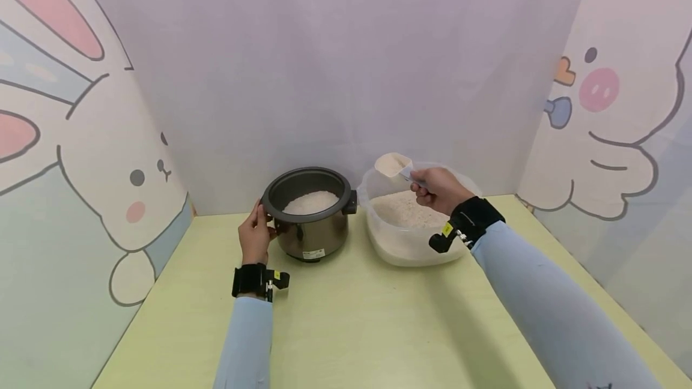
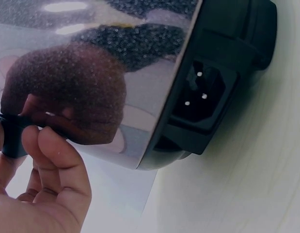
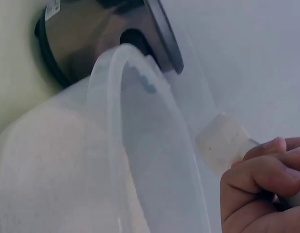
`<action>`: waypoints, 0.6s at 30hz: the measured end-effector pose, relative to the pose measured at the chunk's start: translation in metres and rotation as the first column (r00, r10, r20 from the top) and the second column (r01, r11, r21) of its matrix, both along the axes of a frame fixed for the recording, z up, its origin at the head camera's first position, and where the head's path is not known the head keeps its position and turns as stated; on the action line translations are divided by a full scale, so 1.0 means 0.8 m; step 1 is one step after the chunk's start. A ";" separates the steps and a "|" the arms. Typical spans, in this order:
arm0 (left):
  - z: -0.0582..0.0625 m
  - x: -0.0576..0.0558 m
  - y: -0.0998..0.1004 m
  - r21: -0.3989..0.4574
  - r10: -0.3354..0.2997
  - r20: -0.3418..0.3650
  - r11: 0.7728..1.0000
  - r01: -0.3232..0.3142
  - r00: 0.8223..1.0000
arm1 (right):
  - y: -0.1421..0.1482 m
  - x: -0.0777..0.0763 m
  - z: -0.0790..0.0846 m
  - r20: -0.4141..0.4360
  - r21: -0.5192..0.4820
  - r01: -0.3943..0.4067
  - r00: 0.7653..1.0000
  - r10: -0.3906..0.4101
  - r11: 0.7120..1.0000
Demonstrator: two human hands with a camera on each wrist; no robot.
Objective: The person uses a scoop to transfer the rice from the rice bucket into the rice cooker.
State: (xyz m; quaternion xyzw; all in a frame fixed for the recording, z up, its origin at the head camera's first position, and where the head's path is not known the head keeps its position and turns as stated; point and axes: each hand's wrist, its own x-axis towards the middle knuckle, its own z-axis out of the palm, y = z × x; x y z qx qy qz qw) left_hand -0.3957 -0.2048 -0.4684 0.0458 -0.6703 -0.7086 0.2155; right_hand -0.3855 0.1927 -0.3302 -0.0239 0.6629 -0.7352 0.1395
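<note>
A dark rice cooker [image 1: 324, 230] without a lid stands at the back of the table, with white rice [image 1: 312, 202] inside. My left hand [image 1: 255, 236] grips its left side handle [image 2: 14, 138], fingers curled at the handle in the left wrist view. To the cooker's right sits a translucent plastic tub [image 1: 400, 251] holding much more rice [image 1: 408, 208]. Above this tub, my right hand [image 1: 440, 189] holds a scoop [image 1: 391, 165] by its handle, and the scoop's cup is filled with rice. The right wrist view shows the cup [image 3: 222, 142] beyond the tub's rim.
Pale yellow-green table surface [image 1: 357, 323] extends in front of both containers. A plain light backdrop [image 1: 346, 77] rises close behind them, and cartoon-printed panels flank the table. The cooker's power socket [image 2: 200, 99] shows low on its body, and its right handle [image 1: 350, 202] is near the tub.
</note>
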 end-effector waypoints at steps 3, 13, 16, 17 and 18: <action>0.000 0.001 -0.001 0.013 -0.003 0.002 1.000 0.003 1.000 | -0.021 0.002 0.011 0.037 -0.045 0.044 0.998 -0.042 0.998; 0.000 -0.001 -0.001 0.024 0.002 -0.006 1.000 -0.002 1.000 | -0.092 0.005 0.037 0.035 -0.081 0.114 0.993 -0.112 0.990; 0.000 -0.001 -0.001 0.029 0.000 -0.006 1.000 0.000 1.000 | -0.107 0.006 0.037 0.000 -0.038 0.108 0.994 -0.108 0.993; 0.000 -0.001 -0.001 0.031 -0.001 -0.007 1.000 0.001 1.000 | -0.111 0.007 0.037 -0.012 -0.021 0.100 0.995 -0.100 0.995; 0.000 -0.002 -0.001 0.032 -0.001 -0.007 0.999 0.001 1.000 | -0.114 0.007 0.036 -0.026 -0.005 0.092 0.995 -0.092 0.996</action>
